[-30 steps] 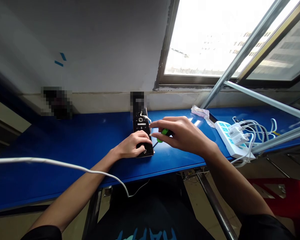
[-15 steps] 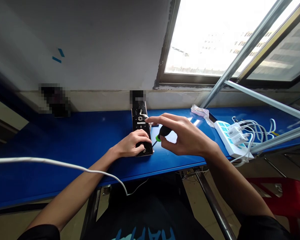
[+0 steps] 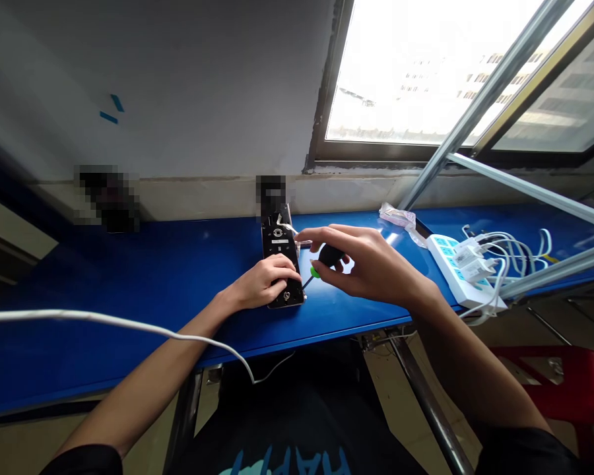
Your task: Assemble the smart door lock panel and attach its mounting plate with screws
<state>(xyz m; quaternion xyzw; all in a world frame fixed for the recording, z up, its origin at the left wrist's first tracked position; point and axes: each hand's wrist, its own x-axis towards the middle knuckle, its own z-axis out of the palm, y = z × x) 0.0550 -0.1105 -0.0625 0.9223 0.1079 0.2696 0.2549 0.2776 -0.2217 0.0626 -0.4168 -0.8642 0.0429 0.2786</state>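
Note:
A long black panel (image 3: 280, 249), like the inner side of an electronic door lock, lies on the blue table with its far end toward the wall. My left hand (image 3: 267, 280) grips its near part, fingers curled over the face toward the right edge. In my right hand (image 3: 366, 264) is a screwdriver (image 3: 330, 256) with a black and green handle. The handle sits between thumb and fingers, and the shaft slants down left to the panel's near right edge. Whether the tip sits in a screw is too small to tell. A white cable (image 3: 288, 227) shows on the panel's upper part.
A white power strip (image 3: 458, 270) with plugged-in chargers and tangled cables is at the right, by a slanting metal frame (image 3: 475, 86). Clear plastic packaging (image 3: 400, 221) lies at the back. A white cord (image 3: 129, 323) crosses my left forearm. A red stool (image 3: 564, 379) stands lower right.
My right fingers have closed in a little around the screwdriver handle. My left thumb has shifted up slightly, showing more of the panel's near end. The panel has hardly moved.

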